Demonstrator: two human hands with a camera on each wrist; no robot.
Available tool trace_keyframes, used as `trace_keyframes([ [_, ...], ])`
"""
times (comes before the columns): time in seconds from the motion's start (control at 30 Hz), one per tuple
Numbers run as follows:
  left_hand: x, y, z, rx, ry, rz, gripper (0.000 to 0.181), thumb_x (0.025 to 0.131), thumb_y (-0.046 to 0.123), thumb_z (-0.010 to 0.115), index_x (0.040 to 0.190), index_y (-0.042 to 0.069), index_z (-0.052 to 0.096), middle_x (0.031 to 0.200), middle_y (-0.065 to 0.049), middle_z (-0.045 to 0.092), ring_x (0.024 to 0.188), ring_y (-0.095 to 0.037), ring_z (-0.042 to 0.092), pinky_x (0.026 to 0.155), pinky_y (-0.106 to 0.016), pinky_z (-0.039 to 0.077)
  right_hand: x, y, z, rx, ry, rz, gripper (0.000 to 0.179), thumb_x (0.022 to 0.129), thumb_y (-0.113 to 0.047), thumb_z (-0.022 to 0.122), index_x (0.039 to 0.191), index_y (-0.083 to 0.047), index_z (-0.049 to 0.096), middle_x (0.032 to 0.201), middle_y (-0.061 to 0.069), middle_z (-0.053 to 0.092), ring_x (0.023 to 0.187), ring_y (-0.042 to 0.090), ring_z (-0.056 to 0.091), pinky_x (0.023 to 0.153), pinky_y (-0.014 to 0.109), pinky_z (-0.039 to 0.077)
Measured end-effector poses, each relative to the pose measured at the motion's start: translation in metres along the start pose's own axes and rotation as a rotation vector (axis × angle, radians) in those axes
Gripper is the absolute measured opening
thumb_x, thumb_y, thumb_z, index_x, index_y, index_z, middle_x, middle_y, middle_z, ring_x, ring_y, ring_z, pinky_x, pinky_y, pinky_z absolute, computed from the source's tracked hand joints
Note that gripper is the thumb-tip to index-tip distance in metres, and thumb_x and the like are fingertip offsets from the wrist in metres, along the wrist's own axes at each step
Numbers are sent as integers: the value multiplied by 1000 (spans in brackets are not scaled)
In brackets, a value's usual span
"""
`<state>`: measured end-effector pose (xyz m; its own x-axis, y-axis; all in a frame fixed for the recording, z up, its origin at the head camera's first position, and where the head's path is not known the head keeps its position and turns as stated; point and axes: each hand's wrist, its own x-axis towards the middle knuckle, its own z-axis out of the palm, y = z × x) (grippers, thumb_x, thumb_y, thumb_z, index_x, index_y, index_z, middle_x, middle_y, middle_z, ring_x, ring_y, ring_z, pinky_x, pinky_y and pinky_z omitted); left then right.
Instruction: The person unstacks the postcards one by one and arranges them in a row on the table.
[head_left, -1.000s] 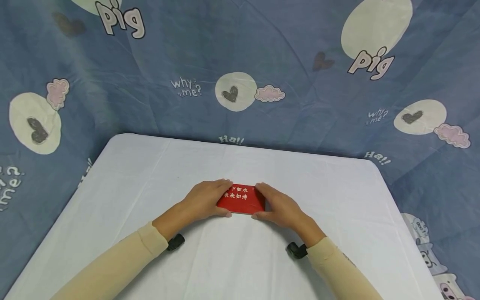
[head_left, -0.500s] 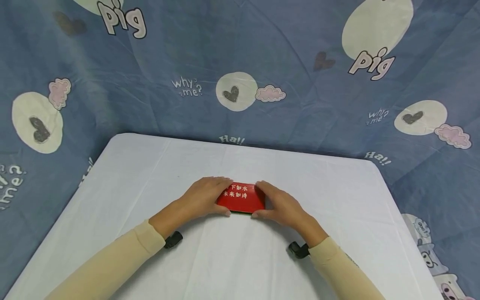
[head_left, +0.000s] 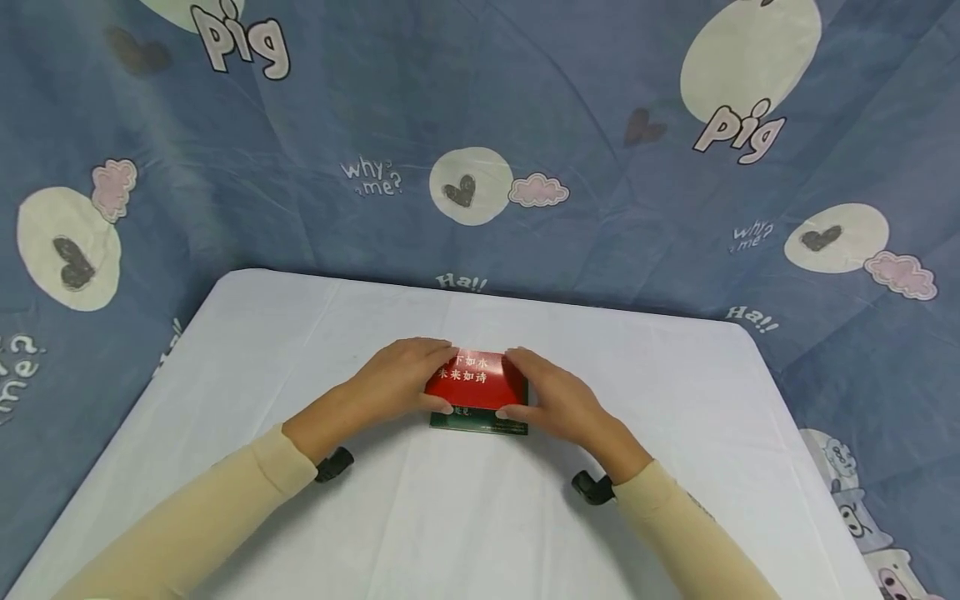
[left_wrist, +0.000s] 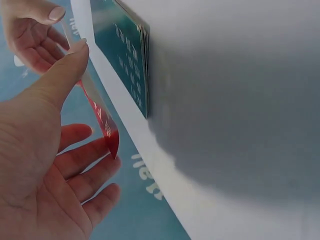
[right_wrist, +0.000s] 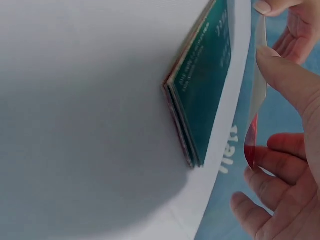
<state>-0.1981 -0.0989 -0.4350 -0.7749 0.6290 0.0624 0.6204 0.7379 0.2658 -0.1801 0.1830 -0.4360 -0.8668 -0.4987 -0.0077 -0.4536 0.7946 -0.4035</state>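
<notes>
A thin red card (head_left: 480, 390) with white Chinese characters is raised over a small stack of cards (head_left: 480, 422) whose top one is dark green. My left hand (head_left: 401, 382) pinches the red card at its left end, thumb on the near edge and fingers on the far edge. At the right end my right hand (head_left: 558, 400) holds it the same way. In the left wrist view the card (left_wrist: 101, 116) bows slightly, apart from the green-topped stack (left_wrist: 125, 57). The right wrist view shows several layered edges on that stack (right_wrist: 200, 95), lying on the white cloth.
A white cloth covers the table (head_left: 465, 517). Behind it hangs a blue curtain (head_left: 600, 233) with printed pigs, hearts and words. A black wrist camera (head_left: 334, 465) sits below the left wrist, another black camera (head_left: 592, 487) below the right.
Both hands have lifted the red card up and away from the stack. The green card beneath it, hidden a second ago, now shows along the near side.
</notes>
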Motion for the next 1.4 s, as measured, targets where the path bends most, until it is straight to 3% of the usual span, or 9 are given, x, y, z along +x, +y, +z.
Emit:
trace_keyframes([
  [0.5, 15, -25, -28, 41, 9, -2, 89, 79, 38, 93, 150, 1, 54, 150, -19, 55, 137, -38, 52, 113, -55, 45, 41, -11, -18, -56, -14, 21, 86, 87, -42, 86, 157, -15, 45, 160, 7, 47, 143, 26, 46, 103, 49, 54],
  [0.67, 21, -34, -32, 51, 29, 3, 88, 80, 36, 93, 150, 0, 53, 150, -20, 55, 138, -38, 52, 114, -55, 43, 55, -9, -21, -79, -6, 3, 84, 87, -39, 86, 156, -13, 46, 155, 6, 51, 137, 24, 51, 102, 47, 55],
  [0.83, 26, -41, -34, 44, 54, 0, 87, 81, 35, 92, 151, 0, 52, 150, -20, 54, 138, -38, 50, 114, -55, 43, 69, -6, -23, -86, 3, -23, 82, 86, -35, 87, 154, -13, 47, 151, 6, 54, 131, 22, 54, 101, 45, 56],
  [1.07, 34, -52, -29, 31, 88, -1, 85, 81, 33, 92, 149, 0, 53, 147, -20, 56, 136, -39, 51, 113, -55, 44, 89, -1, -22, -103, -21, -13, 86, 85, -36, 88, 156, -12, 45, 153, 7, 53, 135, 24, 52, 105, 46, 53],
  [1.4, 54, -72, -20, 28, 66, -37, 84, 82, 35, 91, 149, 0, 53, 149, -21, 53, 138, -40, 49, 115, -54, 42, 110, 9, -20, -112, -20, -8, 82, 88, -33, 86, 156, -9, 46, 153, 9, 53, 137, 25, 51, 111, 45, 48],
])
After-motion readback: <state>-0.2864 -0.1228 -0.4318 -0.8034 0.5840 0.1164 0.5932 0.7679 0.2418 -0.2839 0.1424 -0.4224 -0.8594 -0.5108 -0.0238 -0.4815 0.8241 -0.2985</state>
